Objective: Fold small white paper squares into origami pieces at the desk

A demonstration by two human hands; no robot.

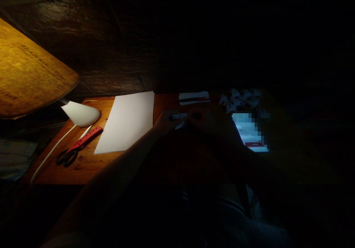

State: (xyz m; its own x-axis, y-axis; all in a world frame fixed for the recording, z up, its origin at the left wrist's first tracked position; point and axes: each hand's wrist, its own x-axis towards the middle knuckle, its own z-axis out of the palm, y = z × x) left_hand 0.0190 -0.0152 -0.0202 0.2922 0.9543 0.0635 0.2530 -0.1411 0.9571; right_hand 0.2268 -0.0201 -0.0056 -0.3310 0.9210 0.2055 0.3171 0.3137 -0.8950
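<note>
The scene is very dark. My left hand [165, 123] and my right hand [201, 121] meet at the middle of a wooden table [83, 166]. Between them they hold a small whitish stick-shaped thing [179, 117], perhaps a marker or glue stick; both hands are closed around it. A stack of white paper [127, 121] lies just left of my left hand. My forearms reach in from below and are mostly in shadow.
A lit lamp shade [27, 74] and its white base [80, 114] stand at the left. Scissors [66, 156] and a red ruler [87, 137] lie beside them. A glowing phone [251, 131], crumpled paper [242, 99] and a small white item [193, 97] lie to the right and rear.
</note>
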